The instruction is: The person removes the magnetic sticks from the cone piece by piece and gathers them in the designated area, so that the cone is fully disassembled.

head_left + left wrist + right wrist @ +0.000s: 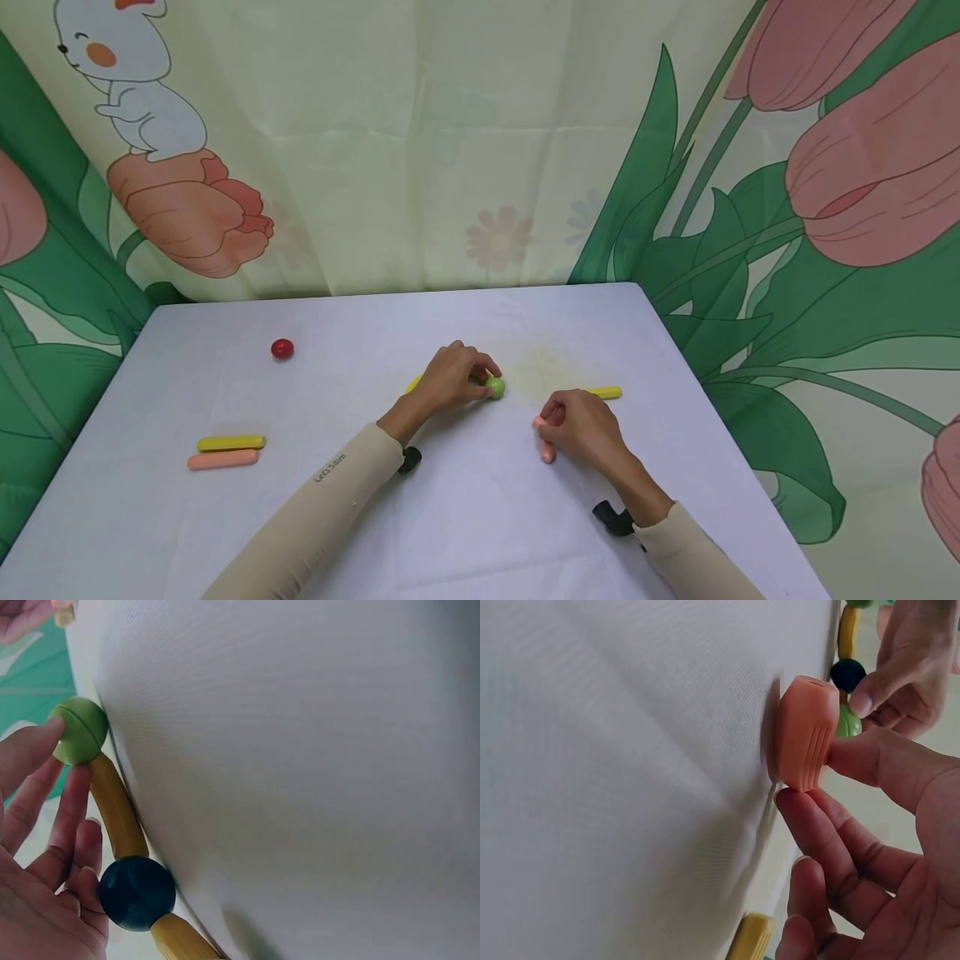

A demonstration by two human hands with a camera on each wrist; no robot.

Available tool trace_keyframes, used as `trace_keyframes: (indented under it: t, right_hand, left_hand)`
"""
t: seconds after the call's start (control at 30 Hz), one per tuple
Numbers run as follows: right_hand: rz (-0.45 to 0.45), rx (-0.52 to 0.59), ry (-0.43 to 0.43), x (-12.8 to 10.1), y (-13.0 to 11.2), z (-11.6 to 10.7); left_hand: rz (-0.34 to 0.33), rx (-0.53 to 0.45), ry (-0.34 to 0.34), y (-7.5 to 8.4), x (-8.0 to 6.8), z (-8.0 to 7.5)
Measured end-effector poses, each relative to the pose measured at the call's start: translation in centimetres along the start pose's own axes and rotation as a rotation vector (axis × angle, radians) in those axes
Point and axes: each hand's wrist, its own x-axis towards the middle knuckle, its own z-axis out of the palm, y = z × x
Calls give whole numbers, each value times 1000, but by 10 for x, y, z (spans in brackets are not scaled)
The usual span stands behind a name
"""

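My left hand [471, 375] grips a chain of yellow sticks [120, 814] joined by a green ball [495, 387] and a dark blue ball [137, 892]. The chain lies on the white tablecloth [465, 517], and my fingertips [45, 739] touch the green ball [79, 731] at its end. Just to the right, my right hand [553, 421] pinches a short pink stick [547, 442] between thumb and fingers. The pink stick [805, 733] stands on end against the cloth. The two hands are a short gap apart.
A loose yellow stick [607, 392] lies just behind my right hand. At the table's left, a yellow stick [231, 442] and a pink stick [222, 459] lie side by side. A red ball [282, 349] sits farther back left. A flower-print curtain [480, 150] surrounds the table.
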Motion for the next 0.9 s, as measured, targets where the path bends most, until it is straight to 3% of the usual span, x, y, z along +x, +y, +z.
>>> trace_keyframes:
  t: [0.33, 0.57, 0.9]
  right_hand:
    - [-4, -8, 0, -2, 2, -2]
    - [-21, -7, 54, 1, -1, -4]
    - [-95, 71, 97, 8, -13, 1]
  left_hand:
    - [7, 11, 10, 0, -1, 2]
    - [13, 25, 28, 1, -3, 2]
    - [3, -6, 101, -5, -26, -22]
